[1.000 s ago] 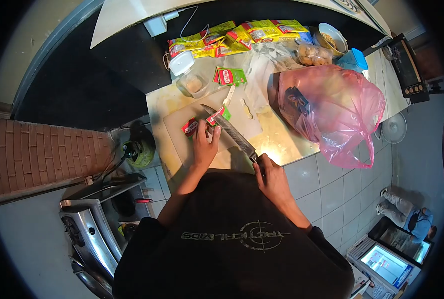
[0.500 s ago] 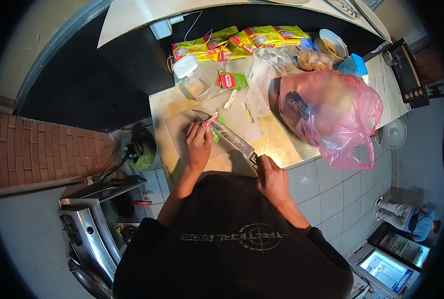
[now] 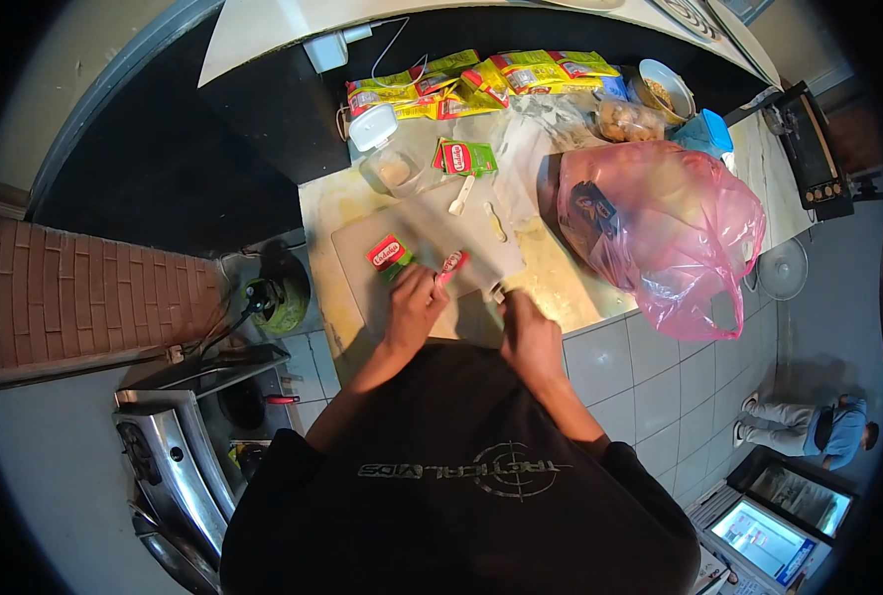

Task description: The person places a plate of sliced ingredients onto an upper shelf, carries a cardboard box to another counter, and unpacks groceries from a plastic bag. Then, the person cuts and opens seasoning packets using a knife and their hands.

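My left hand (image 3: 414, 305) is closed over the white cutting board (image 3: 357, 253). Its fingertips pinch a small red and pink sachet piece (image 3: 450, 266). Beside those fingers, a red and green sachet (image 3: 388, 252) lies on the board. My right hand (image 3: 531, 332) grips the handle of a kitchen knife (image 3: 499, 293) at the board's near right edge. The blade is smeared by motion and slants up and left over the board, beyond the sachet piece. Past the board lie more green and red sachets (image 3: 466, 157) and a small cream-coloured spoon (image 3: 461, 195).
An open clear tub (image 3: 392, 174) with pale contents stands behind the board. Yellow packets (image 3: 441, 91) line the back wall. To the right sit a big pink plastic bag (image 3: 660, 223), a blue container (image 3: 704, 131) and a bowl (image 3: 663, 84). A person (image 3: 823, 431) stands far right.
The knife has lifted off the sachet and swung up, its blade now blurred. My left hand has shifted right with the small piece, leaving the red and green sachet uncovered.
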`<state>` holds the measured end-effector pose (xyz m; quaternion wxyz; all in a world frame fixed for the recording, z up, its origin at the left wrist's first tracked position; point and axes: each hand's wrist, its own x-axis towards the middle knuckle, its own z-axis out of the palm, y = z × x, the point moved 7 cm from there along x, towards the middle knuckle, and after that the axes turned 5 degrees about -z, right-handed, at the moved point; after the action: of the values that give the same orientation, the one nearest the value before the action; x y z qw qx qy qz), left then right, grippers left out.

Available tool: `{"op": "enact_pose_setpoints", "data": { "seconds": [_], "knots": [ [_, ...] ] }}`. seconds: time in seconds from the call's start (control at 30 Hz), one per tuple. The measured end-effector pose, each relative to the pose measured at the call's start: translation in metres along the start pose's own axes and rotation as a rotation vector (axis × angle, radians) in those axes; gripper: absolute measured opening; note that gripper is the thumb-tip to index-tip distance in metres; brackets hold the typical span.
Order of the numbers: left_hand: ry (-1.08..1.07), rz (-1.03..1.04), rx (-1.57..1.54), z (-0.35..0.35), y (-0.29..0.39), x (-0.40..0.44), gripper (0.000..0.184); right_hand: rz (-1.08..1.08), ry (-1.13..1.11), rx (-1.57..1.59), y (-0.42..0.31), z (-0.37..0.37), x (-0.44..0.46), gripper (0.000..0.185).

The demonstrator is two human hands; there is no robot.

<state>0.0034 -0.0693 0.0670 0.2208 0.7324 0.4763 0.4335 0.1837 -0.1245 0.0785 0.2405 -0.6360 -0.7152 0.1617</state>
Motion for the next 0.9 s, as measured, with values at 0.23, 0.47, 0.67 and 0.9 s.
{"op": "enact_pose_setpoints", "data": {
  "seconds": [0.23, 0.47, 0.67, 0.9],
  "knots": [
    [0.095, -0.286, -0.151, -0.017, -0.038, 0.005, 0.008, 0.100, 0.140, 0.040, 0.017, -0.036, 0.030, 0.017],
    [0.050, -0.215, -0.092, -0.061, -0.040, 0.036, 0.015, 0.078, 0.032, -0.087, 0.062, -0.007, 0.023, 0.011],
    [0.142, -0.430, -0.475, -0.053, -0.088, 0.011, 0.017, -0.116, -0.069, -0.144, 0.073, 0.004, 0.025, 0.020],
    [0.068, -0.470, -0.623, -0.048, -0.066, 0.023, 0.020, -0.178, -0.066, -0.144, 0.074, 0.032, 0.039, 0.023]
  ]
}}
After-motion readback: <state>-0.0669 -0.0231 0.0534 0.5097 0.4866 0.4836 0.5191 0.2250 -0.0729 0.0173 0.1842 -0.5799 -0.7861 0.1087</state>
